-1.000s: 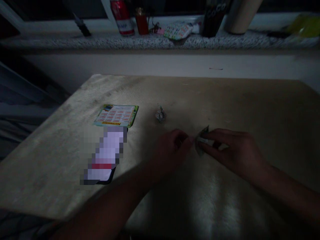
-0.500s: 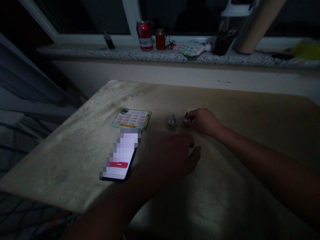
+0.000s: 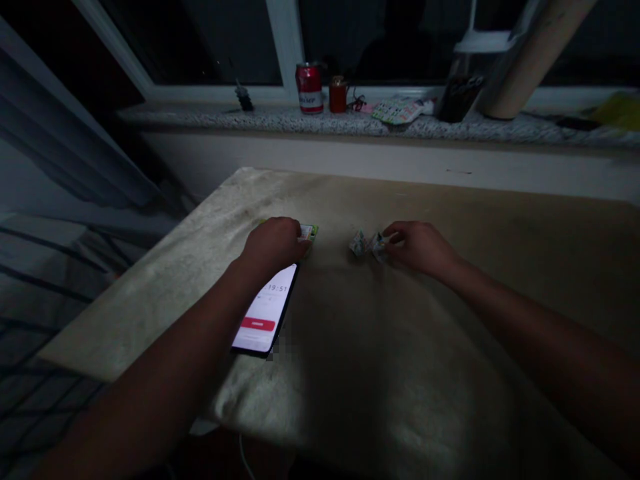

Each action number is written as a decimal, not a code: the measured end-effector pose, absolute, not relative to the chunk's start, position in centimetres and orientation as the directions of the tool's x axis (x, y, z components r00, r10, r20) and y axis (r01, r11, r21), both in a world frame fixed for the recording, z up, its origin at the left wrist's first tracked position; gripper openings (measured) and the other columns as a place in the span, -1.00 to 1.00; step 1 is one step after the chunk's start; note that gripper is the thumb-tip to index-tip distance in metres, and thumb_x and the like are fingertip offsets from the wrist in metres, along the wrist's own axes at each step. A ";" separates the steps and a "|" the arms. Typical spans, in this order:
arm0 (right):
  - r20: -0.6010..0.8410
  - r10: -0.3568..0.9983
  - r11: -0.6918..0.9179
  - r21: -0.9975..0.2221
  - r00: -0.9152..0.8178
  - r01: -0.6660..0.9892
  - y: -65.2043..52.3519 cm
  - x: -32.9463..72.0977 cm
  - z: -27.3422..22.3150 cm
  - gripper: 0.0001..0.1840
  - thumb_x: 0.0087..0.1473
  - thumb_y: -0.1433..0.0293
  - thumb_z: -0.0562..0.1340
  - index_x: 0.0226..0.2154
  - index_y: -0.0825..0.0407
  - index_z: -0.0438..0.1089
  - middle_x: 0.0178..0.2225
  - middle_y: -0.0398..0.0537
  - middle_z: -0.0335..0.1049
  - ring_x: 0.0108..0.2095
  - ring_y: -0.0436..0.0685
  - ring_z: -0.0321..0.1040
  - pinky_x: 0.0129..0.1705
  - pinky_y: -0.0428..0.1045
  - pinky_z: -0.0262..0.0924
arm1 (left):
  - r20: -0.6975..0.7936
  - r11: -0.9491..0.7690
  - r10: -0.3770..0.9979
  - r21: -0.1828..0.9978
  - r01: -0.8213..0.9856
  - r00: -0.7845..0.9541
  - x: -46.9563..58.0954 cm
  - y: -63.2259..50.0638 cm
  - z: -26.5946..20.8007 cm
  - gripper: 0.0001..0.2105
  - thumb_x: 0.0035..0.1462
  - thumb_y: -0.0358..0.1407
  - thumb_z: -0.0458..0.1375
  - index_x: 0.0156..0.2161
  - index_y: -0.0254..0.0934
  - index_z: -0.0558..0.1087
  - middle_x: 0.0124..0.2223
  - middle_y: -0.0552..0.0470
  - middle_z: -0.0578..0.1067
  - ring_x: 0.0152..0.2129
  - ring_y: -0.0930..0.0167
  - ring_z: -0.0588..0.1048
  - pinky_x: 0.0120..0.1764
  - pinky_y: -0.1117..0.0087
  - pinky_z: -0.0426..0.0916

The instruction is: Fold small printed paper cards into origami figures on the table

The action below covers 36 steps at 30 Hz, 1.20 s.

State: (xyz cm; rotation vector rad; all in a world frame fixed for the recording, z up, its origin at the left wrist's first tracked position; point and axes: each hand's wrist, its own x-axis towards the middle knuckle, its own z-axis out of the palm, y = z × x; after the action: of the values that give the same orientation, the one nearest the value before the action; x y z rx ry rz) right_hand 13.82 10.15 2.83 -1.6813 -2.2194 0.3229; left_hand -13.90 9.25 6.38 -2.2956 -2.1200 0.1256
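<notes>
My left hand (image 3: 277,243) lies over a small printed calendar card (image 3: 309,233), its fingers curled down and closed on it; the fingertips are hidden. Beneath that wrist a smartphone (image 3: 260,327) with a lit screen is partly covered by my forearm. My right hand (image 3: 417,243) pinches the right side of a small folded paper piece (image 3: 377,247) between thumb and fingers. Close to its left stands a similar folded paper piece (image 3: 358,244). Both pieces are on the cloth-covered table (image 3: 340,200).
Along the granite windowsill (image 3: 200,119) stand a red can (image 3: 309,90), a small red-orange container (image 3: 338,95), a printed packet (image 3: 397,110), a dark-filled jug (image 3: 460,90) and a leaning tan tube (image 3: 533,63). A metal rack (image 3: 40,333) is left of the table.
My left hand has moved left and away from me, from the table's middle onto the calendar card. My right hand's paper piece now sits closer to the other one. The view has shifted slightly.
</notes>
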 end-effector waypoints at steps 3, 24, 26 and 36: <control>0.154 0.963 0.267 -0.415 -0.222 0.870 9.4 14.6 2.9 -0.71 0.09 0.31 0.32 -0.11 0.00 0.57 -0.24 0.02 0.66 -0.27 0.25 0.60 -0.19 0.06 0.38 | -0.083 -0.035 0.996 -0.101 0.994 0.027 -13.5 10.5 5.6 -0.54 0.11 -0.04 0.12 -0.06 -0.36 0.58 -0.11 -0.35 0.61 -0.17 0.04 0.59 -0.21 0.21 0.45; 0.128 0.975 0.221 -0.639 -0.181 0.736 3.6 18.0 1.8 -0.68 0.11 0.31 0.29 -0.06 -0.01 0.48 -0.15 0.01 0.62 -0.46 0.12 0.56 -0.41 0.01 0.40 | -0.012 0.120 0.993 -0.068 0.990 -0.121 -10.4 10.3 4.8 -0.59 0.09 -0.20 0.19 -0.01 -0.44 0.54 -0.04 -0.42 0.57 -0.07 0.00 0.55 -0.06 0.14 0.43; 0.126 0.975 0.220 -0.650 -0.182 0.727 3.5 18.1 1.7 -0.68 0.10 0.33 0.29 -0.06 -0.01 0.47 -0.15 0.01 0.62 -0.47 0.13 0.56 -0.41 0.02 0.40 | -0.015 0.116 0.993 -0.042 0.992 -0.117 -10.7 10.3 5.0 -0.60 0.06 -0.20 0.21 -0.05 -0.44 0.55 -0.07 -0.41 0.58 -0.11 0.00 0.57 -0.12 0.16 0.45; 0.047 0.972 0.164 -0.836 -0.229 0.524 0.5 17.7 2.6 -0.76 0.15 0.23 0.30 -0.15 -0.02 0.50 -0.17 0.05 0.63 -0.33 0.18 0.59 -0.31 0.05 0.44 | 0.354 -0.068 0.932 0.388 0.919 -0.081 -8.6 4.6 10.0 -0.84 0.07 -0.21 0.22 -0.44 -0.25 0.49 -0.40 0.01 0.60 -0.42 0.30 0.57 -0.24 0.32 0.41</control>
State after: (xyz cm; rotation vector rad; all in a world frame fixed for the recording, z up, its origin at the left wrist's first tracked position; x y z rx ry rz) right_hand 17.68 0.47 2.61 -1.4175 -1.8383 0.9503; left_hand -8.58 4.63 9.96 -2.1455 -2.1609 -0.8630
